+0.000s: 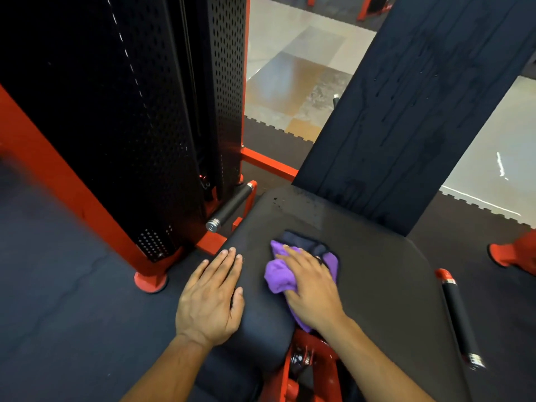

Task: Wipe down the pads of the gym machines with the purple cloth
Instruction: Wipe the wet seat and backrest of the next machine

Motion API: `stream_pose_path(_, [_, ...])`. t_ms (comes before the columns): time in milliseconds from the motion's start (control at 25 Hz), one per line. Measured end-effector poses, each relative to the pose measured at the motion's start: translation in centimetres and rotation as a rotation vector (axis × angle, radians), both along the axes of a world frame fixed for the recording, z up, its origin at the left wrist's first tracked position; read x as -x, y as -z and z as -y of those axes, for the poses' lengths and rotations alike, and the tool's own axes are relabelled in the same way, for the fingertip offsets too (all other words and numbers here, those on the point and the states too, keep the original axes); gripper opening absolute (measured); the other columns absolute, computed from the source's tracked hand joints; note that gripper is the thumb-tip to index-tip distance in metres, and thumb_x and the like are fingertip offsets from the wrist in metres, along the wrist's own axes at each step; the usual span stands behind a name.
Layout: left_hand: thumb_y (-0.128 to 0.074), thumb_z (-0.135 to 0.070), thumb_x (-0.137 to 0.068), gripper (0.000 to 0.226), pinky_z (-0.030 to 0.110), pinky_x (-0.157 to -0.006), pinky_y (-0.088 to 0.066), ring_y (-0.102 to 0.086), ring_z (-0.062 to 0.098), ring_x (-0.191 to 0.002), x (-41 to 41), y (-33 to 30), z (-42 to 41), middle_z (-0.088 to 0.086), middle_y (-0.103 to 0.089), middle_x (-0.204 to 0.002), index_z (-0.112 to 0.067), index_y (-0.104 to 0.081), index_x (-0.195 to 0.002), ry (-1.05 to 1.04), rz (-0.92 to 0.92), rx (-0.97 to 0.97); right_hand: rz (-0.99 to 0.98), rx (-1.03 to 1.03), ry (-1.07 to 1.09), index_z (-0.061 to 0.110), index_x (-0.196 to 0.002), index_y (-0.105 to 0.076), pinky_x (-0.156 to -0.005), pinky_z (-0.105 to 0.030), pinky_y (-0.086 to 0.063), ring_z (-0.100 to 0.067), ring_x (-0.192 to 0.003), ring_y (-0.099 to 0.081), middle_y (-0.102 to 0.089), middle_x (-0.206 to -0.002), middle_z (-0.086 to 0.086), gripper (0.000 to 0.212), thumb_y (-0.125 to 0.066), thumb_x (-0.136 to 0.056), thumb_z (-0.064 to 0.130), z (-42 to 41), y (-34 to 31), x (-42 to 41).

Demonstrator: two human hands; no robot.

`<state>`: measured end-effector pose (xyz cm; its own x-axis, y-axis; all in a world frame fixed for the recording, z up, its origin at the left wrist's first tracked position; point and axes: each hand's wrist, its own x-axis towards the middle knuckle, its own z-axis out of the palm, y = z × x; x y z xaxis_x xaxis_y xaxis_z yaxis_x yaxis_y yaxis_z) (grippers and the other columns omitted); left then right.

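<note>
The black seat pad (377, 274) of a red-framed gym machine fills the lower middle of the head view. Its dark backrest pad (412, 111) rises behind it, streaked with wet drips. A crumpled purple cloth (280, 275) lies on the seat pad. My right hand (311, 291) lies on top of the cloth, pressing it to the pad, its fingers bent over the folds. My left hand (211, 297) rests flat on the seat's left front edge, fingers straight, holding nothing.
A black perforated weight-stack housing (139, 111) on a red frame (72, 192) stands close on the left. Black grip handles stick out at the seat's left (230, 207) and right (459, 317). Dark rubber floor mats surround the machine, with tiled floor (293, 74) beyond.
</note>
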<state>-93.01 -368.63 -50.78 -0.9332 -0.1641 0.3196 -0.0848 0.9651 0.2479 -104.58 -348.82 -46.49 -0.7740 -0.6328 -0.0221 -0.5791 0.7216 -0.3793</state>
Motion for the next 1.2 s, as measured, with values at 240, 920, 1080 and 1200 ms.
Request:
stream_pose_path(240, [-0.039,-0.033,-0.097,0.058,0.046,-0.118,-0.035,-0.041,0.017,-0.149,0.1,-0.4,0.0,0.004,-0.047,-0.159,-0.01,-0.056,-0.147,0.006,0.032,0.004,0.074,-0.054,0.013,0.029,-0.149,-0.047,-0.118,-0.034,-0.02,-0.019,-0.149,-0.029,-0.035,-0.161,0.009,0.065,-0.05,-0.084,0.023,3.4,1.0,8.7])
stream_pose_path(920, [-0.003,-0.078,-0.094,0.087,0.044,-0.125,-0.003,-0.005,0.008,-0.157,6.2,-4.1,0.0,-0.008,-0.018,-0.171,-0.031,-0.025,-0.164,0.18,0.371,0.09,0.045,-0.166,0.137,0.035,-0.158,-0.024,-0.124,-0.05,-0.016,-0.017,-0.155,-0.013,-0.016,-0.167,0.011,0.07,-0.054,-0.094,0.04,-1.4,0.1,6.0])
stream_pose_path(1080, [-0.021,-0.067,-0.103,0.07,0.047,-0.124,-0.011,-0.016,0.011,-0.158,5.9,-2.6,0.2,-0.008,-0.026,-0.169,-0.03,-0.034,-0.161,0.197,0.367,0.081,-0.017,-0.226,0.236,0.028,-0.146,-0.046,-0.113,-0.054,-0.035,-0.027,-0.142,-0.038,-0.042,-0.155,0.001,0.062,-0.046,-0.087,0.046,2.0,4.3,18.5])
stream_pose_path(1200, [-0.024,-0.063,-0.104,0.067,0.049,-0.125,-0.013,-0.013,0.01,-0.158,6.2,-2.2,0.3,-0.008,-0.022,-0.17,-0.03,-0.032,-0.162,0.196,0.377,0.062,0.099,-0.232,0.367,0.021,-0.127,-0.054,-0.098,-0.051,-0.046,-0.036,-0.119,-0.055,-0.058,-0.13,-0.007,0.045,-0.043,-0.089,0.042,5.6,5.1,25.2])
